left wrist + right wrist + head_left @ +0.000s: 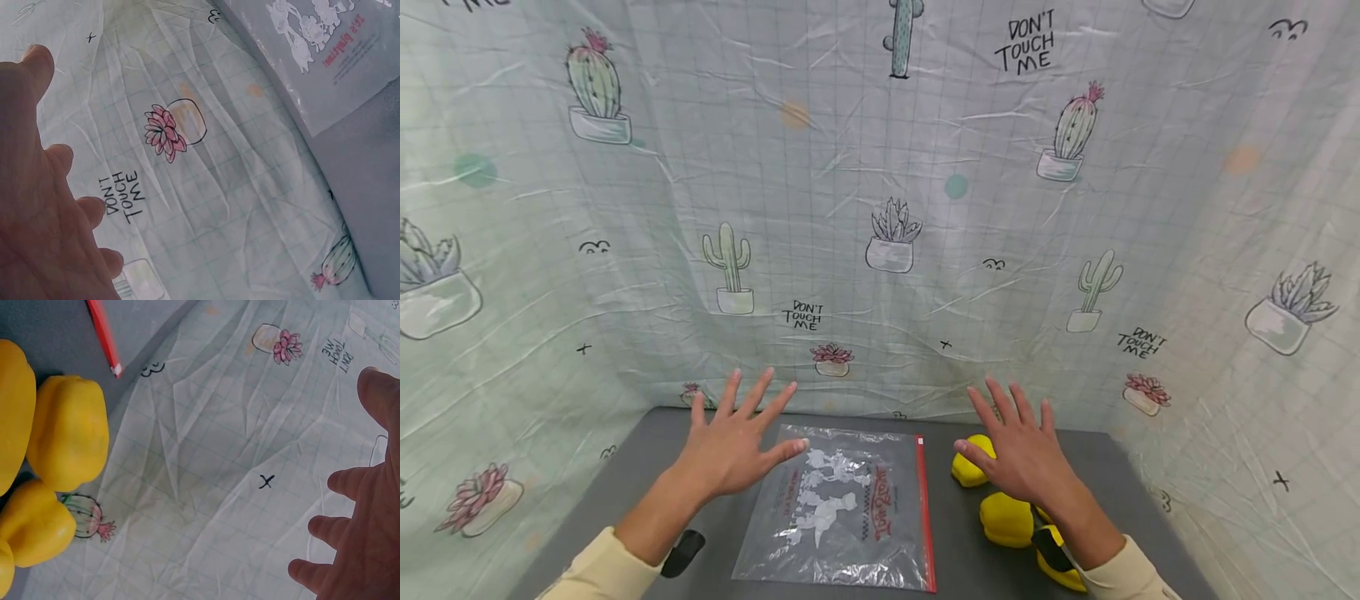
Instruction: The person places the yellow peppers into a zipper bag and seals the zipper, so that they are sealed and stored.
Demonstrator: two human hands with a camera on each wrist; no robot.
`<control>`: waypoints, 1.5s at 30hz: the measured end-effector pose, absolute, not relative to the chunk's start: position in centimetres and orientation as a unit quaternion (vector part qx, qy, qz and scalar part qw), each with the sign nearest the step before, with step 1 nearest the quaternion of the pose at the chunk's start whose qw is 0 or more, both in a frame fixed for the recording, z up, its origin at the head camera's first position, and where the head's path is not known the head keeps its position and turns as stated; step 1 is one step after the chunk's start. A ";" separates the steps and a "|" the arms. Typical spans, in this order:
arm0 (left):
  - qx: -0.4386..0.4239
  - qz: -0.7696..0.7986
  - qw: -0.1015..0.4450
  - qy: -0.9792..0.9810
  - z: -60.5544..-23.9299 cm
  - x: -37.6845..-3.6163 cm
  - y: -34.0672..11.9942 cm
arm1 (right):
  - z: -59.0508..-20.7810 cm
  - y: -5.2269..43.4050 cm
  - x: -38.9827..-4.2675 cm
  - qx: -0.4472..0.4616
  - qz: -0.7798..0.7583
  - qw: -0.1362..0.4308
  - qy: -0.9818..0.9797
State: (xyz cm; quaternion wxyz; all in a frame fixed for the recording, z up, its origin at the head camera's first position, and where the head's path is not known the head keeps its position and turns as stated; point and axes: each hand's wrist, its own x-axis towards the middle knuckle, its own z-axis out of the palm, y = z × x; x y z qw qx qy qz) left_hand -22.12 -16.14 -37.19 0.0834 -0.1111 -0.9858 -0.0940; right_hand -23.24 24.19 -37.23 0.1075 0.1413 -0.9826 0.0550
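Both my hands hovered over the grey table [625, 467], fingers spread and straight, each grip released and holding nothing. My left hand [733, 446] hung above the upper left corner of the clear zip bag [842, 508], which lay flat on the table with its red seal strip [922, 508] along the right edge and white cartoon figures printed on it. My right hand [1018, 454] hovered above the yellow bell peppers [1003, 517], which sat in a cluster just to the right of the bag, one partly hidden beneath my palm.

I judged the main risk to be the bag itself: thin, slick film lying flat gives little to catch, so a careless pinch could slide it across the table or take both layers at once and leave the mouth closed. The peppers are rounded and smooth and could roll if nudged, perhaps towards the near edge.

Both forearms, in cream sleeves [598, 571], reached forward from the near edge, palms down, wrists level. The cactus-print cloth [880, 208] hung close behind and around the table.
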 end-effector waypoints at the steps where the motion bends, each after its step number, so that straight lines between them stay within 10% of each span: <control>1: -0.111 -0.094 0.086 -0.986 -37.2 -22.1 -16.1 | -37.3 24.2 -23.2 0.141 0.055 0.107 -0.983; 45: -0.117 -0.125 0.071 -0.983 -40.9 -22.0 -14.3 | -40.8 24.8 -23.3 0.136 0.057 0.082 -0.986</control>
